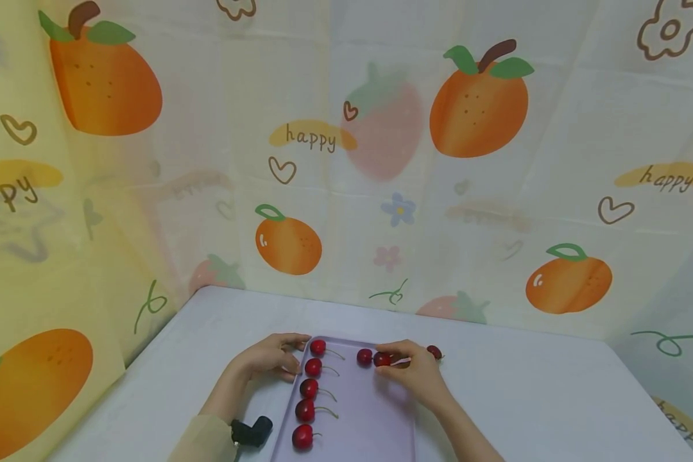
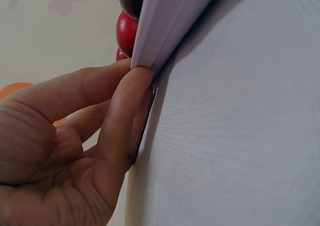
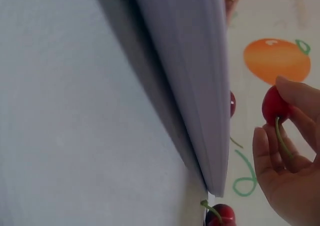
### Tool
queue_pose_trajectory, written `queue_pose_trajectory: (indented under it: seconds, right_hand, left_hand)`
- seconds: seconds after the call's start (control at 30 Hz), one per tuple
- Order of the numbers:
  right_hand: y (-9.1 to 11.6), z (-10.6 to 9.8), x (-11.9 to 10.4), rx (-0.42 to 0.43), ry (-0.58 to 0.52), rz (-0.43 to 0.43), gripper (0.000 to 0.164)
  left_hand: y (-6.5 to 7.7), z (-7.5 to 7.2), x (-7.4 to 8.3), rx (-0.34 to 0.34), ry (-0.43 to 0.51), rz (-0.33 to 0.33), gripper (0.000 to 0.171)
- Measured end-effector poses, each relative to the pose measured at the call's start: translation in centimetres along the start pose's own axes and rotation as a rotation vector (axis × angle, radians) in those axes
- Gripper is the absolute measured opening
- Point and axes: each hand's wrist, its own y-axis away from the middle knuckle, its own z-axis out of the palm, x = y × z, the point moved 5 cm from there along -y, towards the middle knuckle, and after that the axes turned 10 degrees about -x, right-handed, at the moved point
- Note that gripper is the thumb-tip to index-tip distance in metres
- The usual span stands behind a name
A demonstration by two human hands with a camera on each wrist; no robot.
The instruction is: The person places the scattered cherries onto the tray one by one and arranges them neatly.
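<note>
A pale purple tray (image 1: pixel 369 423) lies on the white table. My left hand (image 1: pixel 268 358) is at its far left corner; in the left wrist view the thumb and index finger pinch the tray rim (image 2: pixel 160 28). Over the tray's far right part, my right hand (image 1: pixel 418 375) holds a dark red cherry (image 3: pixel 274 106) between thumb and fingers, its green stem hanging toward the palm. Another cherry (image 1: pixel 364 357) sits on the tray just left of the held one. Along the left side runs a column of several stemmed cherries (image 1: pixel 303 436), stems pointing right.
Beyond the tray's right edge, a cherry (image 1: pixel 434 352) lies partly hidden behind the right hand. A black device (image 1: pixel 253 431) is strapped at the left wrist. Behind the table (image 1: pixel 525 385) hangs a fruit-printed cloth (image 1: pixel 381 224).
</note>
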Motion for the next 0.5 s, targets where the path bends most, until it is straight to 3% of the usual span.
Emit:
queue_pose_trajectory:
  seconds: [0.2,0.5]
  right_hand:
    - [-0.2,0.7,0.0,-0.032,0.013,0.004,0.038]
    - [-0.3,2.0,0.7,-0.11,-0.067,0.027,0.036]
  left_hand:
    - [-0.1,0.0,-0.1,0.001,-0.005,-0.004,0.068]
    - [-0.1,0.0,0.0,-0.002,-0.008,0.009,0.069]
